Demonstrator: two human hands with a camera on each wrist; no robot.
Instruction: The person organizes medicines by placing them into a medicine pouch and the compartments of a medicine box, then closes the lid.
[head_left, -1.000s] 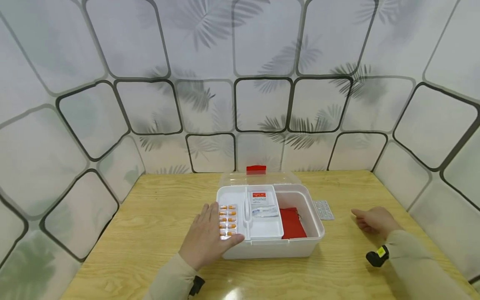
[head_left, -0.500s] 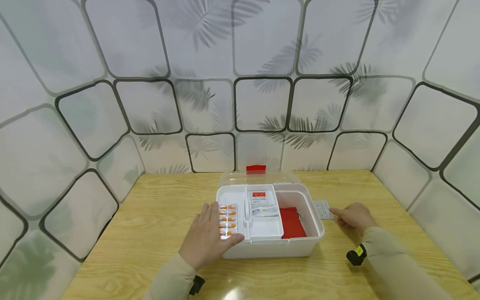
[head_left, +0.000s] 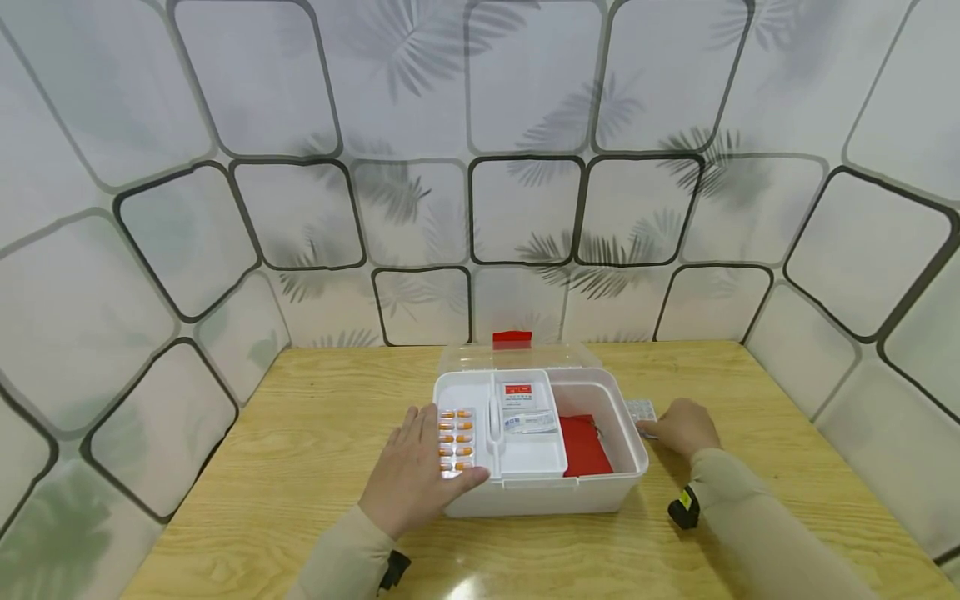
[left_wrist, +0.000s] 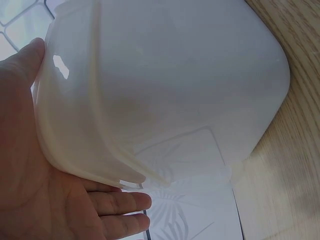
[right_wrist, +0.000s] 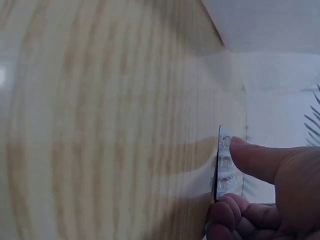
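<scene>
My left hand (head_left: 408,475) rests over the left rim of a white plastic medicine box (head_left: 536,500), fingers extended and thumb along the front corner. In the left wrist view, the palm lies against the rim of the box. Beside the box's right end, my right hand (head_left: 681,427) holds a silver blister pack (head_left: 641,408) of pills, partly hidden behind the hand. The right wrist view shows the thumb on the face of the pack (right_wrist: 225,162) and curled fingers at its lower edge. The pack stands close over the table there.
A lift-in tray (head_left: 525,458) in the box bears an orange-capsule blister pack (head_left: 456,437), a red-and-white packet (head_left: 518,393) and a pale printed packet (head_left: 529,422). Right of it lies a red cloth pouch (head_left: 585,447). The clear lid (head_left: 465,358) is folded back towards the patterned wall (head_left: 525,208).
My right hand has moved left across the table to the silver blister pack and now grips it. The left hand and box have stayed in place.
</scene>
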